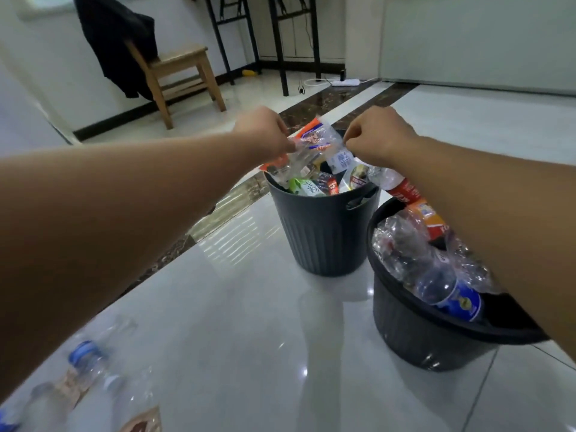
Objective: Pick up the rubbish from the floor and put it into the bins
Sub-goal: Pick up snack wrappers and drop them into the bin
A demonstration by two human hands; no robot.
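Both my arms reach out over the far dark bin (324, 238), which is heaped with wrappers and cartons. My left hand (265, 130) pinches the left side of a clear plastic wrapper with orange and blue print (318, 140). My right hand (375, 137) pinches its right side, so the wrapper hangs between them just above the bin's heap. A second dark bin (414, 338) stands nearer on the right, full of crushed clear plastic bottles (436, 275). Several clear bottles (90, 366) lie blurred on the floor at the lower left.
The floor is glossy white tile (249, 307) with a dark marble strip. A wooden chair (184, 76) with a dark garment stands at the back left. Black table legs (280, 42) and a white power strip with cable (344, 82) are at the back.
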